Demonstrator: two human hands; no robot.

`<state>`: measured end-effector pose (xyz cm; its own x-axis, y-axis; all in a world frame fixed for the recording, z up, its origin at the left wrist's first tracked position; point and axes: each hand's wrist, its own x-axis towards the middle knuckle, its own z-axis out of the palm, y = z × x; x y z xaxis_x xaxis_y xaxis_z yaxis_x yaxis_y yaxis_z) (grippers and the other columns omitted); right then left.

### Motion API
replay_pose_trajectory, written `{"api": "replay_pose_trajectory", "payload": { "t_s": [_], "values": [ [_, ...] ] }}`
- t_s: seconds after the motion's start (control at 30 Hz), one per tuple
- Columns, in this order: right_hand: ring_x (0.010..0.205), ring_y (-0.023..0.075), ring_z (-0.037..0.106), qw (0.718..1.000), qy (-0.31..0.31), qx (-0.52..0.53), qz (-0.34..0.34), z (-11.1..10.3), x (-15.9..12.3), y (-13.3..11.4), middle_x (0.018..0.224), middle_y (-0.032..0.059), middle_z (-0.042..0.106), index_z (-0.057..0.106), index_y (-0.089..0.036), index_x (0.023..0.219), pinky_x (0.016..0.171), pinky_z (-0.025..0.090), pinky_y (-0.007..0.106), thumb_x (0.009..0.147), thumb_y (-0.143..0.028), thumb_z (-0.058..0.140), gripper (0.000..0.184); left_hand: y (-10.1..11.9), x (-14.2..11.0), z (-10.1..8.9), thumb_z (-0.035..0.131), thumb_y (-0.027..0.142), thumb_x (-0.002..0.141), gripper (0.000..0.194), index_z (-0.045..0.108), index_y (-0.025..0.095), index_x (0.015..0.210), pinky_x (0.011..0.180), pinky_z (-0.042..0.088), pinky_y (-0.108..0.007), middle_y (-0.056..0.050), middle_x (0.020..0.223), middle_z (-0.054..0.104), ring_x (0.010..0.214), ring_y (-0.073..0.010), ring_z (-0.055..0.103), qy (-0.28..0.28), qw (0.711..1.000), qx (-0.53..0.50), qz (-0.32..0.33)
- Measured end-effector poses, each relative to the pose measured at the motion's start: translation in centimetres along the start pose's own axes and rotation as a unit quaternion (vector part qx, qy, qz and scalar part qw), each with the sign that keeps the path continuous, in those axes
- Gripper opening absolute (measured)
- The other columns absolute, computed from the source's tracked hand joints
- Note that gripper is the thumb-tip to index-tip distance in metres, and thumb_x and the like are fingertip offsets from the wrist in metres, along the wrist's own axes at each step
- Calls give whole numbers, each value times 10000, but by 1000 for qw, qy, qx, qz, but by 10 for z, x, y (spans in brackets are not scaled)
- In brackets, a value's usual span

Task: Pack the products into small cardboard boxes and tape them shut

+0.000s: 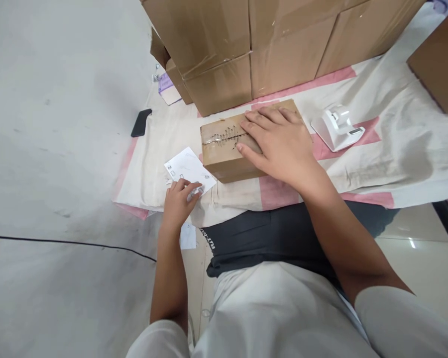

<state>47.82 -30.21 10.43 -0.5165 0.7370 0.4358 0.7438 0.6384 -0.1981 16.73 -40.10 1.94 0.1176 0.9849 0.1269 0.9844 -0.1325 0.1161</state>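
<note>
A small brown cardboard box (224,164) lies on the cloth-covered table, with dark pen strokes and clear tape along its top seam. My right hand (280,141) rests flat on the top of this box, fingers spread and holding nothing. To the left of the box is a white sheet of paper (186,161) with small printed marks. My left hand (179,196) is at the near edge of that sheet, its fingers curled and thumb close to the index finger in a pinch on the paper. The fingertips partly cover the marks there.
A white tape dispenser (338,128) stands right of the box. Stacked taped cartons (283,44) rise behind, with another carton (440,64) at the right. A black phone (141,123) lies at the left table edge by the wall. A paper (188,236) shows below the table edge.
</note>
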Motion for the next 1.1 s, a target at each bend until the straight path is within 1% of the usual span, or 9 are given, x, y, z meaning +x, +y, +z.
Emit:
{"api": "replay_pose_trajectory", "payload": {
  "t_s": [0.1,0.3,0.47,0.57,0.67,0.73,0.9,1.0,1.1],
  "values": [
    [1426,384,462,1000,8,6,-3,1,0,0,1546,147,558,569,-165,1461,1160,306,589,1087,-486,293,565,1,1,-3,552,288,1006,286,736,317,1223,901,450,-421,-98,1154,609,1052,-300,540,-25,999,29,28],
    [1414,383,465,1000,17,23,-2,0,-1,1,1532,150,570,579,-169,1444,1157,305,580,1076,-474,351,529,5,9,-7,600,268,966,155,710,212,1059,950,457,-441,-136,1211,599,1097,-318,521,-27,998,44,21],
    [1387,385,476,999,26,33,0,2,-2,0,1505,162,588,608,-139,1398,1154,302,578,1062,-443,407,495,9,10,-10,558,229,971,101,655,218,946,911,447,-416,-78,999,714,1012,-274,616,-49,999,10,5],
    [1340,387,498,998,42,43,1,8,0,2,1449,159,624,630,-145,1357,1120,326,576,1049,-442,444,467,13,4,-15,622,282,944,70,653,221,961,857,469,-362,-34,897,751,882,-217,683,21,993,-101,-53],
    [1283,376,523,995,72,62,0,11,2,7,1367,144,664,650,-166,1313,1077,352,559,1035,-422,485,412,25,-3,-25,721,375,887,220,647,232,1037,796,499,-308,-8,860,777,803,-178,699,118,961,-227,-103],
    [1255,355,539,990,109,92,-21,11,-1,7,1300,119,687,672,-195,1261,1058,362,541,1036,-385,492,345,39,-7,-34,764,401,852,281,634,229,1033,796,517,-300,4,805,776,750,-163,690,156,939,-283,-116],
    [996,250,628,937,189,283,-79,3,-30,-16,988,65,724,714,-219,1041,927,455,440,1032,-323,525,216,84,-13,-58,758,401,880,267,635,228,1042,780,536,-303,-7,809,789,736,-162,710,176,921,-334,-96],
    [787,170,617,888,146,432,-56,5,-50,-37,858,42,703,714,-194,980,762,487,323,1000,-301,607,153,111,-15,-69,744,387,904,238,645,236,1060,712,526,-279,-3,828,787,753,-161,723,191,925,-322,-71],
    [662,117,550,841,78,535,-28,11,-61,-44,782,7,674,704,-182,905,636,445,255,962,-282,661,124,133,-16,-78,736,345,922,205,657,252,1086,669,521,-252,7,869,783,809,-156,740,201,933,-296,-45]
  ]
}}
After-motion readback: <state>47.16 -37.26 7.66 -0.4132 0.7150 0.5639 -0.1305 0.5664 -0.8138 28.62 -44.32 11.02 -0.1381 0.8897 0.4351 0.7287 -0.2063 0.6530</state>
